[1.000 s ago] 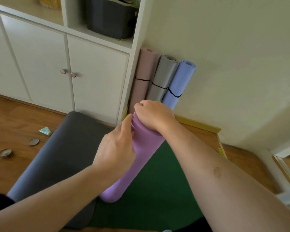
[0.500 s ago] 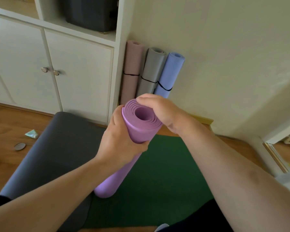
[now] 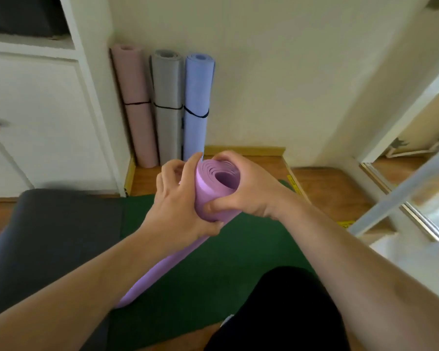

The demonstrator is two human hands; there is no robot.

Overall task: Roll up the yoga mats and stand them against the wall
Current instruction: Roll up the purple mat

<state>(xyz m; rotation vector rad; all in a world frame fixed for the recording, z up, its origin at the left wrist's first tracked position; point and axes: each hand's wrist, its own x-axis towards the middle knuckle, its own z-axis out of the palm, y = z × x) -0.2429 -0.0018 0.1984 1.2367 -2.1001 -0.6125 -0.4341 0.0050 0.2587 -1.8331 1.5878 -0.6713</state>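
Fingers of your right hand (image 3: 249, 188) curl over the open top end of the purple mat (image 3: 188, 239), thumb pressed on its near side; your left hand (image 3: 178, 209) wraps the roll just below, its fingers (image 3: 170, 173) bent round the far side. Both are grasping the mat. It is rolled tight, its coils showing at the top, and it stands tilted, its lower end resting on the green mat (image 3: 238, 249) spread on the floor. You seem to be between rolling and standing. Next, carry it to the wall (image 3: 276, 84) and set it upright just beside the blue mat (image 3: 197, 97), which stands banded with the grey mat (image 3: 167, 97) and the pink mat (image 3: 134, 97). This one shows no band, so keep it squeezed.
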